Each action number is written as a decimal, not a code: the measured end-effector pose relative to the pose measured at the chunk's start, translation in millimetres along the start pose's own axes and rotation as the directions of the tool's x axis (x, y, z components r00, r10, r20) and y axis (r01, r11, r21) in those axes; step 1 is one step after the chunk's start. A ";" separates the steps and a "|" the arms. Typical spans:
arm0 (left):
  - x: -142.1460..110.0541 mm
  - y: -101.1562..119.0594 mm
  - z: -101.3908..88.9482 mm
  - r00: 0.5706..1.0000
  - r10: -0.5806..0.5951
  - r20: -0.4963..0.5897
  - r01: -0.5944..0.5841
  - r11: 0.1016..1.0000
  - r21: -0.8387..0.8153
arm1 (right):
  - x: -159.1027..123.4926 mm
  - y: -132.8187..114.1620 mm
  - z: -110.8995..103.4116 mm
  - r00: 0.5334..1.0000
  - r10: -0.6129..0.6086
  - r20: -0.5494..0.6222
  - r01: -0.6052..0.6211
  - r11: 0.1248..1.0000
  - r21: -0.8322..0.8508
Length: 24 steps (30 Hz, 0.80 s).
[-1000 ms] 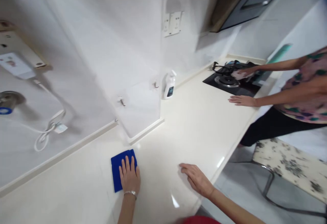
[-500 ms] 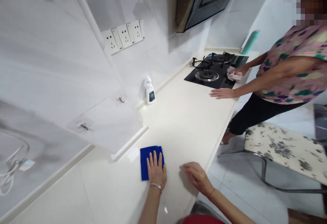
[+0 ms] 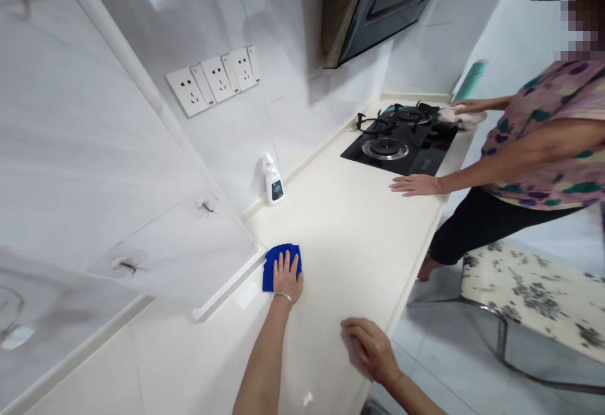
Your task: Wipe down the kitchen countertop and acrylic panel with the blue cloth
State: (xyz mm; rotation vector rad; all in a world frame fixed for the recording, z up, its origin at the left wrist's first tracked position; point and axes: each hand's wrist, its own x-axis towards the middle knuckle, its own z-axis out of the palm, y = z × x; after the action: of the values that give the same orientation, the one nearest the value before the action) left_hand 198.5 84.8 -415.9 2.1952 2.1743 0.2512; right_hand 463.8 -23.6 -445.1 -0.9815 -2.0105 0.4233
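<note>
My left hand (image 3: pixel 287 278) lies flat on a blue cloth (image 3: pixel 268 276), fingers spread, pressing it to the cream countertop (image 3: pixel 350 238). The cloth's upper edge is close to the corner where the wall juts out. My right hand (image 3: pixel 372 349) hovers over or rests at the front edge of the counter; which one I cannot tell. Its fingers are curled together, and nothing shows in them. Beyond the cloth, against the wall, stands a white spray bottle (image 3: pixel 274 183) with a dark label.
A co-worker's hand (image 3: pixel 416 185) leans on the counter; the other holds a pale cloth (image 3: pixel 466 118) by the black gas stove (image 3: pixel 392 150). A teal bottle (image 3: pixel 471 79) stands behind. A floral-topped seat (image 3: pixel 524 289) is right of the counter. Wall sockets (image 3: pixel 217 81) are above.
My left hand has slid the blue cloth forward, nearer the wall corner. My right hand stays near the counter edge. The co-worker's cloth has moved to the stove's far right corner.
</note>
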 end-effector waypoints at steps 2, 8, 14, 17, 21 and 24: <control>4.2 7.5 1.9 0.999 -0.030 -0.015 0.030 0.999 -0.014 | -1.5 2.0 -0.4 1.000 -0.006 0.008 0.006 1.000 -0.017; -46.0 0.0 -9.0 0.998 -0.041 -0.055 0.038 0.998 -0.044 | -4.7 7.5 0.9 0.999 -0.046 0.014 0.046 0.997 -0.064; -155.3 -56.4 -35.6 0.979 -0.193 -0.060 0.193 0.981 -0.012 | -11.7 15.8 2.9 0.997 -0.077 0.007 0.078 0.993 -0.092; -213.5 -92.7 -52.9 0.927 -0.366 -0.086 0.369 0.929 0.019 | -15.6 20.3 4.0 0.996 -0.090 0.016 0.091 0.991 -0.097; -297.0 -142.6 -77.1 0.789 -0.597 -0.145 0.608 0.793 0.037 | -17.2 23.4 5.2 0.995 -0.090 0.029 0.093 0.990 -0.104; -362.2 -167.1 -89.7 0.621 -0.762 -0.185 0.779 0.626 0.039 | -15.5 21.6 4.5 0.995 -0.092 0.032 0.095 0.989 -0.112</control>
State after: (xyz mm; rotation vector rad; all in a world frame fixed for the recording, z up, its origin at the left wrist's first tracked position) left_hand 19.1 -281.0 -382.3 1.0661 3.0306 0.2474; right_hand 476.0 -21.4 -469.1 -0.9503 -2.1142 0.2754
